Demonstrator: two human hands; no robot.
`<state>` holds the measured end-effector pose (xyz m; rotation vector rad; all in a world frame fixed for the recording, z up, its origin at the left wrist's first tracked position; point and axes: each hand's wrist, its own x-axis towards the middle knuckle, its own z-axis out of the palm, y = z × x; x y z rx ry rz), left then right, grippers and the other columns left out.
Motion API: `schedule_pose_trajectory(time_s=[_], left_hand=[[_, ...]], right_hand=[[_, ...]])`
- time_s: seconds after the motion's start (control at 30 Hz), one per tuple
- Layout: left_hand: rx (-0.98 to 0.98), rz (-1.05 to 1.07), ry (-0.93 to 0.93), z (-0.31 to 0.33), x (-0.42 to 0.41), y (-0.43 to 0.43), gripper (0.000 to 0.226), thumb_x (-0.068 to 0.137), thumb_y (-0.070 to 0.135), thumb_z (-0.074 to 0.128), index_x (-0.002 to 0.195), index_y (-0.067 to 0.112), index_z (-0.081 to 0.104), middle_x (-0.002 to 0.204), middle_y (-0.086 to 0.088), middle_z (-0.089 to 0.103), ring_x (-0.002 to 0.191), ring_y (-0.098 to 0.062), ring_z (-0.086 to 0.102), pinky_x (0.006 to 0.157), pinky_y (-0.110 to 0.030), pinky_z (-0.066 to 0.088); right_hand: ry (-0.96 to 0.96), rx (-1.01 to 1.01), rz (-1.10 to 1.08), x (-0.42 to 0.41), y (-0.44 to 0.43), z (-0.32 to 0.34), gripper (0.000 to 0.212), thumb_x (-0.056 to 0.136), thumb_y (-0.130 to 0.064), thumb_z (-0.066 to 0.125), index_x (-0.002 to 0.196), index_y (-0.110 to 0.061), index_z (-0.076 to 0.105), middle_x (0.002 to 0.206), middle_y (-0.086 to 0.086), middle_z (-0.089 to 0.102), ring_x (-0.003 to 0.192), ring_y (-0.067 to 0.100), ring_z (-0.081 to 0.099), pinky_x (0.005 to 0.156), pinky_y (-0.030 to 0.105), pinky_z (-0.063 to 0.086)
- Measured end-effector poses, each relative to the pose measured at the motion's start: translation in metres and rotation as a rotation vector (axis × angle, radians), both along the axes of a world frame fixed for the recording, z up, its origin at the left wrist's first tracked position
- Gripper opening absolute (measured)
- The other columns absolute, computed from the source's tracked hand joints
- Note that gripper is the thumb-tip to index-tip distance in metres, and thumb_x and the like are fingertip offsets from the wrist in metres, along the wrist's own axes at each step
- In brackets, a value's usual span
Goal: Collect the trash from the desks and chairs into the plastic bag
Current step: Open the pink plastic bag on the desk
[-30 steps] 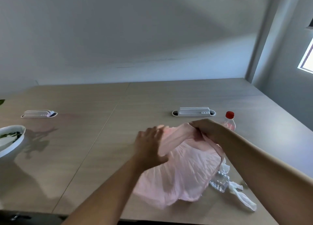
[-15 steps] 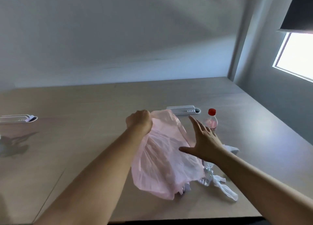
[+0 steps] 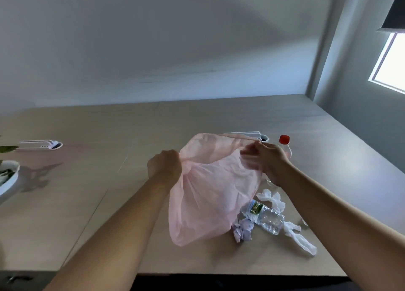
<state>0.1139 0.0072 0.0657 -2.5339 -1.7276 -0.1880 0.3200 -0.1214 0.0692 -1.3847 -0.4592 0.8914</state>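
Note:
A thin pink plastic bag (image 3: 210, 194) hangs over the wooden desk (image 3: 92, 194), its top edge stretched between my hands. My left hand (image 3: 164, 167) is closed on the bag's left rim. My right hand (image 3: 266, 162) pinches the right rim. Beside the bag's lower right lie a crushed clear water bottle (image 3: 264, 216), a crumpled lilac paper ball (image 3: 243, 230) and white crumpled tissue or glove pieces (image 3: 297, 238). A clear bottle with a red cap (image 3: 284, 140) stands behind my right hand, mostly hidden by it.
Two white cable boxes sit in desk openings, one at the left (image 3: 40, 145) and one behind the bag (image 3: 243, 134). A white bowl with a green plant (image 3: 7, 177) is at the far left edge. A wall and a window (image 3: 390, 60) bound the right.
My right hand has gone from hovering open beside the bag to gripping its right rim. The bag's mouth is now stretched wider, and the view has shifted left.

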Motion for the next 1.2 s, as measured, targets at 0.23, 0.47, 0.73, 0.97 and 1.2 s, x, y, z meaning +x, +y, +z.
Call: schedule_pose_trajectory(time_s=[0.23, 0.47, 0.73, 0.97, 1.2], left_hand=[[-0.068, -0.008, 0.161, -0.029, -0.053, 0.002, 0.032, 0.087, 0.009, 0.045, 0.111, 0.021, 0.064, 0.114, -0.008, 0.067, 0.106, -0.029, 0.064, 0.084, -0.034, 0.049], [0.083, -0.403, 0.087, -0.032, 0.0, -0.06, 0.085, 0.073, 0.059, 0.059, 0.143, 0.022, 0.029, 0.145, -0.001, 0.039, 0.127, -0.023, 0.044, 0.094, -0.041, 0.038], [0.206, -0.266, -0.111, -0.018, 0.023, -0.034, 0.022, 0.094, 0.016, 0.043, 0.102, 0.019, 0.063, 0.104, -0.002, 0.064, 0.093, -0.029, 0.066, 0.071, -0.032, 0.045], [-0.021, -0.259, -0.148, 0.017, 0.021, 0.001, 0.037, 0.1, 0.034, 0.035, 0.103, 0.016, 0.067, 0.114, -0.012, 0.054, 0.104, -0.034, 0.059, 0.082, -0.038, 0.046], [-0.192, -0.439, -0.38, 0.011, -0.006, -0.005, 0.021, 0.079, 0.013, 0.064, 0.094, 0.022, 0.052, 0.084, 0.004, 0.062, 0.079, -0.024, 0.062, 0.072, -0.033, 0.052]], right_hand=[[0.193, -0.4, 0.145, 0.01, 0.001, -0.003, 0.043, 0.098, -0.027, 0.047, 0.06, -0.011, 0.039, 0.026, 0.001, 0.038, 0.018, 0.012, 0.035, 0.027, 0.012, 0.033], [0.124, -0.362, 0.263, -0.014, 0.017, -0.003, 0.034, 0.093, -0.031, 0.057, 0.066, -0.011, 0.05, 0.039, 0.002, 0.046, 0.028, 0.012, 0.041, 0.035, 0.014, 0.039], [-0.558, -0.373, 0.61, 0.001, -0.004, 0.014, 0.046, 0.08, -0.053, 0.063, 0.1, -0.012, 0.062, 0.094, 0.008, 0.065, 0.082, 0.02, 0.059, 0.071, 0.03, 0.048], [0.043, -0.128, 0.572, 0.005, -0.03, -0.028, 0.017, 0.095, -0.019, 0.051, 0.097, -0.01, 0.065, 0.092, 0.007, 0.07, 0.077, 0.019, 0.066, 0.075, 0.035, 0.052], [0.392, -0.397, 0.282, 0.024, -0.005, -0.039, 0.029, 0.094, -0.024, 0.05, 0.072, -0.006, 0.056, 0.05, 0.008, 0.055, 0.042, 0.017, 0.052, 0.049, 0.024, 0.054]])
